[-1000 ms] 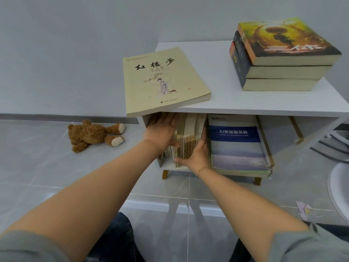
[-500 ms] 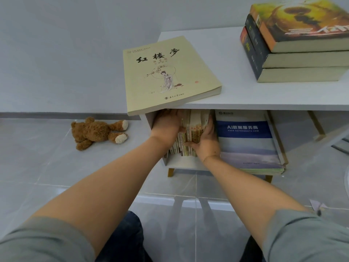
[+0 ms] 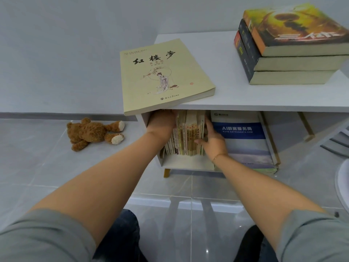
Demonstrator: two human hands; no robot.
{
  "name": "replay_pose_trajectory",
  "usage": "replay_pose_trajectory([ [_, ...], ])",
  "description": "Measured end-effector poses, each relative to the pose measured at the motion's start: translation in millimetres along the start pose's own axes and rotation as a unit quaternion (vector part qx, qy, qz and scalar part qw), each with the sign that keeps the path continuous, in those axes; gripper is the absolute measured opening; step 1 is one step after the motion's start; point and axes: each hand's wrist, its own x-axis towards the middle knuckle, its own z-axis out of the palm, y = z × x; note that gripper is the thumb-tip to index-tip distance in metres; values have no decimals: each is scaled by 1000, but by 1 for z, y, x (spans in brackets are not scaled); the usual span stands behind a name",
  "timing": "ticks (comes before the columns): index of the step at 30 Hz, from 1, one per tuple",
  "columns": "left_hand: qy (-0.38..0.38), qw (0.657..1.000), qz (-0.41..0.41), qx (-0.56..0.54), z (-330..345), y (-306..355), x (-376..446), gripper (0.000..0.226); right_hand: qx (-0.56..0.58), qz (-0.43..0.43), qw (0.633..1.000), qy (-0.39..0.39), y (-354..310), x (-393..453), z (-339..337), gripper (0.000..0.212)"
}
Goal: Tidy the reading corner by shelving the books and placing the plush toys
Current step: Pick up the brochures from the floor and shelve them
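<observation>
— Hands?
— Both inside the lower compartment of the white shelf unit (image 3: 245, 103). Left hand (image 3: 162, 122) flat against the left side of a row of thin upright paperbacks (image 3: 188, 137), right hand (image 3: 214, 140) pressed to its right side, fingers fairly straight; squeezed between the two.
— Other books?
— Glossy blue-and-white book (image 3: 243, 140) just beside the row. Matte cream paperback (image 3: 162, 76) overhanging the top's front-left corner; stack of three thick books (image 3: 289, 46) near the back-right.
— Plush?
— Fuzzy brown teddy bear (image 3: 94, 133) lying on grey floor tiles, left of the unit.
</observation>
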Motion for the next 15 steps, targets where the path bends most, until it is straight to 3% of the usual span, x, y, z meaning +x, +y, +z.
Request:
replay_pose_trajectory([
  [5, 31, 999, 15, 32, -5, 1, -18, 55, -55, -8, 998, 18, -11, -15, -10, 56],
  [7, 11, 999, 7, -39, -17, 2, -32, 56, 0, 10, 1000, -19, -17, -19, -18, 54],
  [10, -55, 987, -10, -153, -49, 5, -64, 43, 124, 54, 986, -94, -32, -30, -35, 68],
  [13, -100, 942, -122, -298, -74, -8, -97, 33, 165, 58, 978, -118, -48, -40, -51, 77],
  [15, -113, 872, -227, -419, -88, -28, -117, 31, 173, 63, 975, -126, -61, -43, -58, 78],
])
